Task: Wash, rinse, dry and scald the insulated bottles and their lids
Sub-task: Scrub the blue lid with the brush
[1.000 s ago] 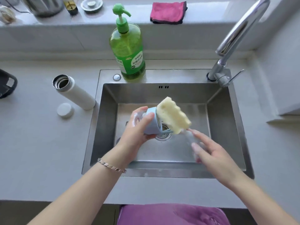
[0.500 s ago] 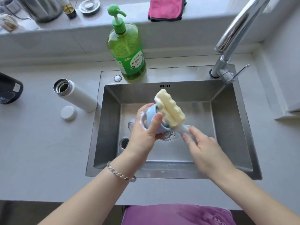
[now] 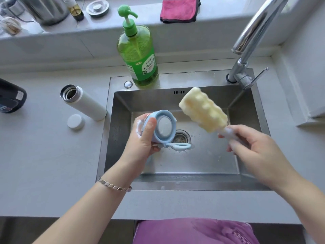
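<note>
Gripping the blue lid point(image 3: 164, 128), the left hand point(image 3: 142, 138) is above the sink point(image 3: 123, 111); the right hand point(image 3: 255, 148) grasps the sponge brush point(image 3: 204, 107) handle, sponge clear of the lid. Left of the left hand, the open white bottle point(image 3: 84, 102) and cap point(image 3: 76, 122) rest on the table point(image 3: 44, 155).

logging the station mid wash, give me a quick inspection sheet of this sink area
surface: grey counter, steel sink with droplets
job's things: blue lid, white bottle standing open on counter, white cap beside it
clutter: green soap bottle, pink cloth, dark container at left
hands: left hand grips the lid; right hand holds the sponge brush handle, sponge clear of lid
cables: nothing seen
surroundings: faucet, no water running; ledge behind
</note>
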Available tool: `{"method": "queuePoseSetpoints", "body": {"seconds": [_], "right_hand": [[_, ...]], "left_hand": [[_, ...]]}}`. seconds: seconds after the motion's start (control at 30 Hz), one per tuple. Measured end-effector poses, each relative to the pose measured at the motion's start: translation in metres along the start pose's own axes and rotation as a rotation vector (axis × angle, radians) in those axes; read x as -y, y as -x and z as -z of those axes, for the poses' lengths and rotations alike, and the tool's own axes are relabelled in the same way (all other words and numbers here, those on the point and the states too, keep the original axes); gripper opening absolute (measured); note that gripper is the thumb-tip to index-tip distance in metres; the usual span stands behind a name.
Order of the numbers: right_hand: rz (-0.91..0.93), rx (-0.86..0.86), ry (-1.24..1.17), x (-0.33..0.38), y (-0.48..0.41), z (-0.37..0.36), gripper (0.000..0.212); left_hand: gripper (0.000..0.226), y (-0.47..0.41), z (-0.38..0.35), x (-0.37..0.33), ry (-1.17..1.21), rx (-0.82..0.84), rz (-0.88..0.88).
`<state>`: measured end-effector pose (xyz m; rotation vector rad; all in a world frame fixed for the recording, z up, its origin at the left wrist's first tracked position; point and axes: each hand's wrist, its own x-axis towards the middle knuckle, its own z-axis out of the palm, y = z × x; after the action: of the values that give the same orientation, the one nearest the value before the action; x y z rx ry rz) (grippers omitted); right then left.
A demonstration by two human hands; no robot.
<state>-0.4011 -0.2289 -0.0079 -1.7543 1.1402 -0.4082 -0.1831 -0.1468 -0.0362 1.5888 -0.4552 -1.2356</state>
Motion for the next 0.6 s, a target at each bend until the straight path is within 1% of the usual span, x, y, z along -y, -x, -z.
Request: {"method": "queuePoseSetpoints", "body": {"seconds": [0.07, 0.13, 0.17, 0.23, 0.3, 0.4, 0.47, 0.53, 0.57, 0.6], "right_hand": [[0.046, 0.018, 0.040, 0.003, 0.001, -0.011, 0.035], [0.079, 0.074, 0.123, 0.003, 0.001, -0.020, 0.046], [0.089, 0.108, 0.205, 0.002, 0.001, -0.023, 0.050], [0.116, 0.145, 0.311, 0.000, 0.002, -0.029, 0.046], [0.129, 0.158, 0.273, 0.000, 0.003, -0.033, 0.039], [0.127, 0.148, 0.147, -0.004, 0.002, -0.037, 0.035], [0.156, 0.094, 0.139, -0.007, -0.002, -0.038, 0.038], [0.191, 0.057, 0.150, -0.005, -0.005, -0.040, 0.037], [0.189, 0.063, 0.160, -0.004, -0.006, -0.041, 0.038], [0.161, 0.090, 0.174, -0.003, -0.008, -0.041, 0.046]], "left_hand": [[0.041, 0.003, -0.003, -0.001, 0.018, 0.032, 0.044], [0.035, 0.007, -0.005, -0.004, 0.020, 0.058, 0.113], [0.037, 0.008, -0.005, -0.004, 0.009, 0.075, 0.132], [0.052, 0.011, -0.005, -0.005, -0.020, 0.108, 0.138], [0.065, 0.013, -0.004, -0.006, -0.034, 0.135, 0.130], [0.070, 0.017, -0.005, -0.007, -0.019, 0.160, 0.157], [0.077, 0.020, -0.008, -0.008, 0.064, 0.189, 0.192], [0.080, 0.025, -0.011, -0.010, 0.104, 0.212, 0.217], [0.079, 0.027, -0.012, -0.011, 0.101, 0.222, 0.221], [0.077, 0.029, -0.012, -0.012, 0.093, 0.232, 0.217]]}}
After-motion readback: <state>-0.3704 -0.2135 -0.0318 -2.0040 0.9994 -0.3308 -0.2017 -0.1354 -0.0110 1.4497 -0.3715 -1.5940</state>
